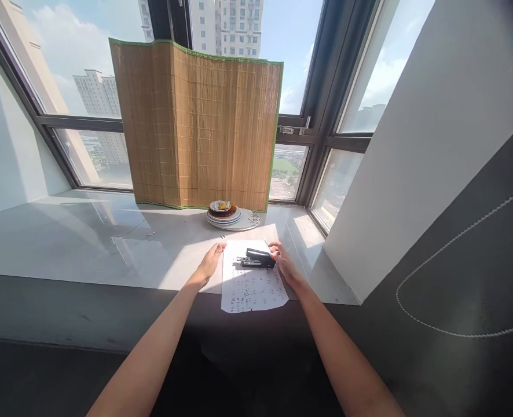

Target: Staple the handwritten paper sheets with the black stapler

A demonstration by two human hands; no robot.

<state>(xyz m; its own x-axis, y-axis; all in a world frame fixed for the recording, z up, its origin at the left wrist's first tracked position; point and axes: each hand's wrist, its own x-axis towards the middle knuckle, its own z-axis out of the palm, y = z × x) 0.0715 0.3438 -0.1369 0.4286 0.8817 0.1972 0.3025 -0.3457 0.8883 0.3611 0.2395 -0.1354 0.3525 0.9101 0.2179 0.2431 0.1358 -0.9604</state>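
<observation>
A white sheet of paper (243,292) covered in handwriting lies on the windowsill, its near end sticking out past the front edge. My left hand (210,265) is closed at the upper left edge of the sheet, fingertips pinching it. A black stapler (259,258) lies sideways over the upper part of the paper, its front end pointing left. My right hand (286,265) has its fingers and thumb closed around the stapler's right end, beside the paper's right edge. Part of the writing is hidden beneath the stapler.
Beyond the paper stands a stack of plates (224,219) with a small yellow item on top. A bamboo mat (204,127) with green edging leans upright against the window. A white wall (413,145) slants in on the right, with a beaded cord (451,333) hanging nearby.
</observation>
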